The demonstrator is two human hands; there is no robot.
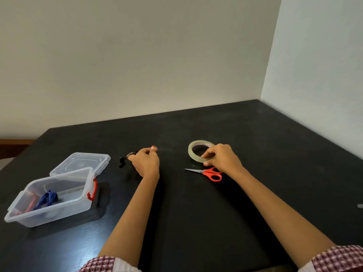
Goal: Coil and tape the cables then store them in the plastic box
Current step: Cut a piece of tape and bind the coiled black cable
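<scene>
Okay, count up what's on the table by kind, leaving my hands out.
cables: 2 (black cable, blue cable)
box: 1
lid: 1
tape roll: 1
scissors: 1
total: 6; a red shape inside the box is too unclear to count.

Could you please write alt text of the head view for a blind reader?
A person's left hand grips a black cable while the right hand holds a tape roll on a dark table. Nearby lie red scissors; an open plastic box holds a blue cable.
</scene>
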